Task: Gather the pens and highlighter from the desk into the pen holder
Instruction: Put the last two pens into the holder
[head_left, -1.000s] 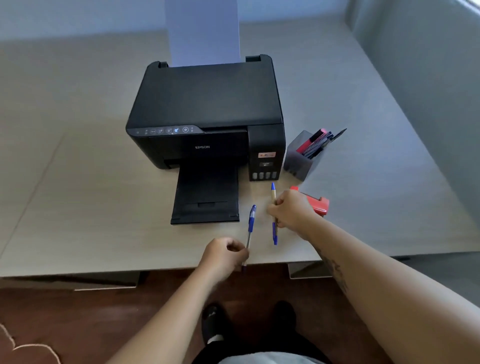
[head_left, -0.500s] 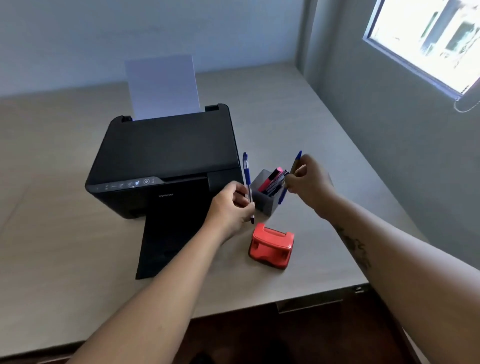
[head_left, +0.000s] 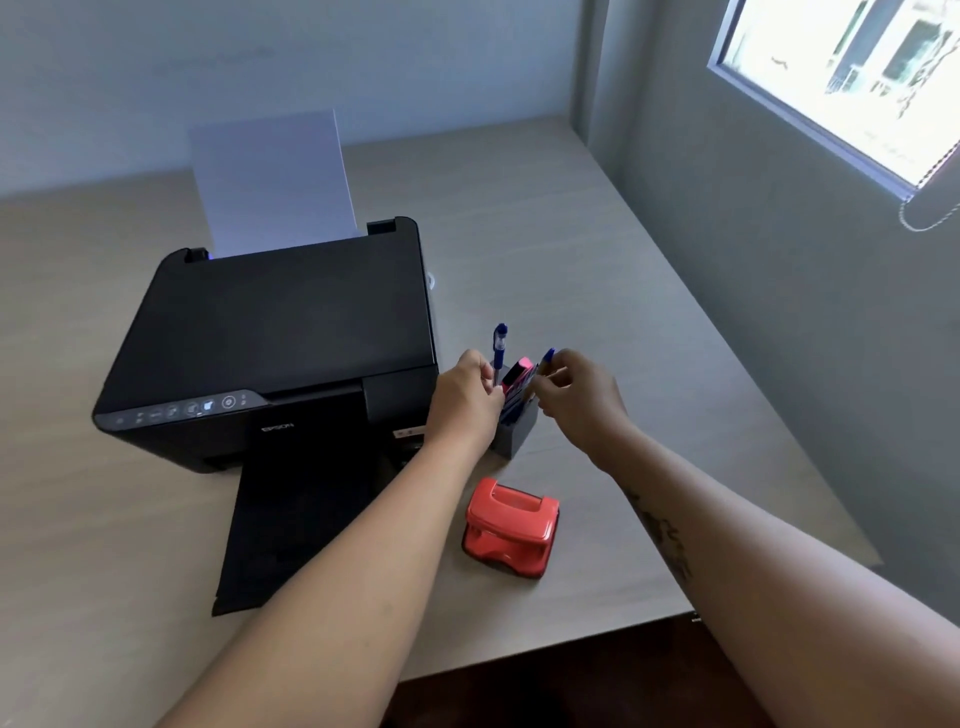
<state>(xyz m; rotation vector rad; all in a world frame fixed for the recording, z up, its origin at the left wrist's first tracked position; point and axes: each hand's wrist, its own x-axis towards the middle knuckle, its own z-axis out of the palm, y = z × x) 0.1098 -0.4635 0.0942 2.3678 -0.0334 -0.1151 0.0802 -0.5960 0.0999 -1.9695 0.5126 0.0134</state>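
Note:
A grey pen holder (head_left: 519, 434) stands on the desk just right of the printer. A pink highlighter (head_left: 518, 372) and several dark pens lean inside it. My left hand (head_left: 465, 400) grips a blue capped pen (head_left: 500, 348) upright, its lower end over the holder's left side. My right hand (head_left: 576, 397) pinches a second blue pen (head_left: 546, 358) at the holder's right side; only its top shows above my fingers. Whether either pen's tip is inside the holder is hidden by my hands.
A black printer (head_left: 275, 353) with paper (head_left: 270, 182) in its rear feed and an extended front tray (head_left: 306, 525) fills the desk's left. A red hole punch (head_left: 511, 527) sits near the front edge. A grey wall and window bound the right side.
Both hands lifted the two blue pens off the desk's front edge and carried them to the holder. Over the last half second they closed in and lowered the pens at its mouth.

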